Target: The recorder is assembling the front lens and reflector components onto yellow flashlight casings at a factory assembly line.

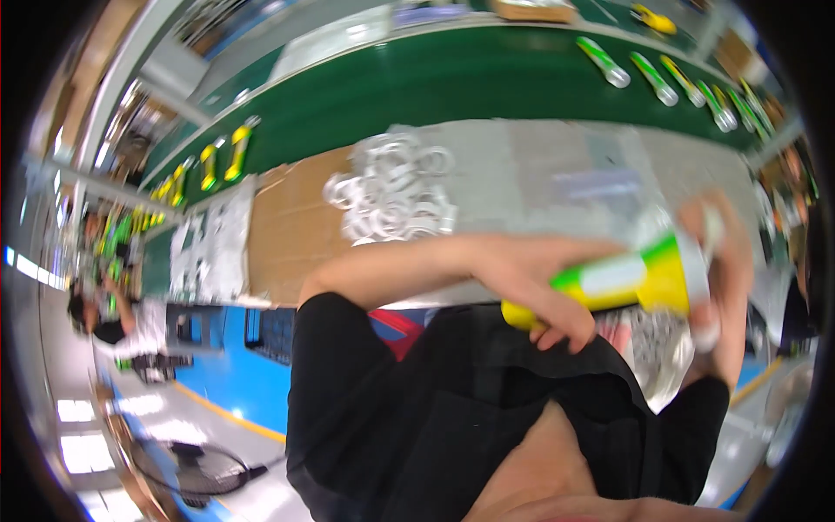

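Note:
A yellow and green flashlight with a white label is held level in front of my chest, its wide head to the right. My left hand wraps round its narrower body, fingers curled beneath. At the head end, my right hand grips the pale rim; motion smears it, and white coverings show on some fingertips. A heap of white plastic rings lies on the bench to the left of the flashlight. Just below the flashlight is a clear plastic bag of small pale parts, partly hidden by it.
Beyond the bench runs a green conveyor belt, with several flashlights at the right and more yellow ones at the left. Brown cardboard covers part of the bench. Another person sits far left. A round fan stands lower left.

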The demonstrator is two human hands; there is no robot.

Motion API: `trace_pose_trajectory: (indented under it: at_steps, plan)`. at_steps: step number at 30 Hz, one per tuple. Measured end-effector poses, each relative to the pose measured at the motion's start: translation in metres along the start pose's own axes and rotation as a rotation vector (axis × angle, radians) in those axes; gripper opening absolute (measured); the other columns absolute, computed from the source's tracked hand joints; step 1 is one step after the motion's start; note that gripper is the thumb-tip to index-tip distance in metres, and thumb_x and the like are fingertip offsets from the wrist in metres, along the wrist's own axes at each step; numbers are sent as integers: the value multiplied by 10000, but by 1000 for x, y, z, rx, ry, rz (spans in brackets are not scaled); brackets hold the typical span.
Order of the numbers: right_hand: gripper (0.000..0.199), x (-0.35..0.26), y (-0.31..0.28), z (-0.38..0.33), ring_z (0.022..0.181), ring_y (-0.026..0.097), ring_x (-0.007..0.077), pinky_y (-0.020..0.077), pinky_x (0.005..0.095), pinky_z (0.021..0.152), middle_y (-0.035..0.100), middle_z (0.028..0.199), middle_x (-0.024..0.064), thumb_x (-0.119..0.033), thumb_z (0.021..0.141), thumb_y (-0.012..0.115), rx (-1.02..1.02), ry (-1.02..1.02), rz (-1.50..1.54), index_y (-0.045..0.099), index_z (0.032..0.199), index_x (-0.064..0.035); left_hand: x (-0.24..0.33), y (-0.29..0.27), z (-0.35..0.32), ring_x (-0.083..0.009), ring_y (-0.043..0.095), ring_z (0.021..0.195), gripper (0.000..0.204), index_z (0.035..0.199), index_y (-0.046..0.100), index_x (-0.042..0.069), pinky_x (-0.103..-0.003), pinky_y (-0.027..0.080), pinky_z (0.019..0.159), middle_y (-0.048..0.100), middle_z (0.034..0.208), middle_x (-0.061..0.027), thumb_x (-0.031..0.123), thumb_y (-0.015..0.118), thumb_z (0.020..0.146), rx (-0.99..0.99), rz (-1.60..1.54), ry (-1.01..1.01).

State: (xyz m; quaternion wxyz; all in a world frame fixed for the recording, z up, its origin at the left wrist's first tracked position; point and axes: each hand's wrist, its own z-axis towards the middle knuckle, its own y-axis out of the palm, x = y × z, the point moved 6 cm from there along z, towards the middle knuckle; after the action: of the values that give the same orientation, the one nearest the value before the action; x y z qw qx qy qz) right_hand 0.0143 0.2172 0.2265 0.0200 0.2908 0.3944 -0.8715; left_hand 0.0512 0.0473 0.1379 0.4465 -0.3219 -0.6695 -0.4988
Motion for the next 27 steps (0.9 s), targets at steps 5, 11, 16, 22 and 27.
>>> trace_pose_trajectory:
  at_steps: [5, 11, 16, 22, 27]
  plan:
    - [351, 111, 71, 46, 879, 606, 235, 471, 319, 799, 627, 980, 117, -287, 899, 492, 436, 288, 9, 580, 1101, -13, 22, -106, -36, -262, 675, 868, 739, 1384, 423, 69, -377, 539, 759, 680, 1043, -130, 337, 766, 786, 745, 784, 103]
    - [277, 221, 173, 144, 942, 534, 132, 425, 248, 850, 597, 1030, 42, -262, 990, 443, 314, 338, 255, 572, 1104, -44, 15, -223, -140, -213, 651, 876, 789, 1387, 429, 108, -324, 540, 727, 646, 1006, -127, 469, 769, 773, 1158, 1373, 214]
    - [436, 350, 143, 176, 616, 543, 66, 415, 212, 498, 597, 844, 45, -342, 940, 590, 613, 633, 204, 521, 1238, -31, 11, -305, -399, -334, 539, 1169, 679, 1342, 471, 116, -435, 470, 960, 561, 1279, -157, 394, 755, 791, 1991, 1737, -190]
    - [633, 498, 90, 143, 887, 675, 357, 517, 430, 804, 662, 1063, 221, -513, 894, 593, 555, 792, -625, 491, 1241, 6, -102, -312, -651, -345, 294, 1396, 965, 1522, 157, 247, -500, 400, 1041, 214, 1535, -194, 478, 736, 787, 2441, 870, -1282]
    - [496, 435, 99, 152, 1104, 565, 369, 450, 466, 925, 607, 1167, 194, -424, 890, 614, 367, 628, -1056, 540, 1209, -51, -109, -330, -650, -353, 606, 1075, 464, 1121, 592, 40, -442, 518, 885, 613, 1158, -184, 385, 695, 828, 2411, 1094, -1239]
